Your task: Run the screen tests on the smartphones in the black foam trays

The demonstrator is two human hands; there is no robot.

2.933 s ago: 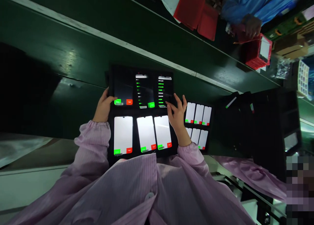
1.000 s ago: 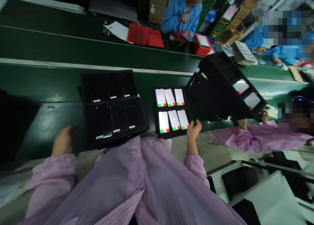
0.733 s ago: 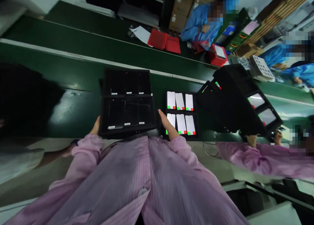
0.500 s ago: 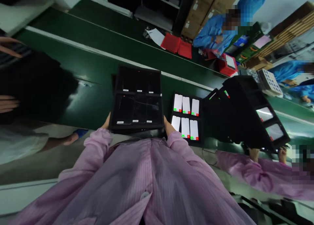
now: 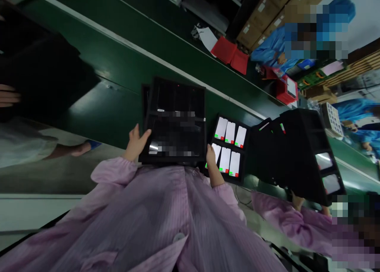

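A black tray (image 5: 178, 121) with dark-screened phones in two rows rests in front of me, slightly offset over another black tray (image 5: 145, 102) whose left edge shows. My left hand (image 5: 137, 143) is open at the tray's left front corner, fingers apart, with the thumb reaching to its edge. At the right front side, my right hand (image 5: 211, 159) is closed against the tray's edge; some of its fingers are hidden. Just beyond it lies a second phone tray (image 5: 244, 155), its several phones lit white with green and red marks.
A green workbench (image 5: 124, 78) with a white strip runs across. To the right, a person in pink holds a tilted black tray (image 5: 319, 145). Dark trays (image 5: 53, 82) and another person's hand (image 5: 8, 96) are at left. Red folders (image 5: 224, 50) lie across the bench.
My left hand has come up from under the tray's side and spread its fingers. The right hand now shows more at the edge. The upper tray sits visibly offset over the lower one.
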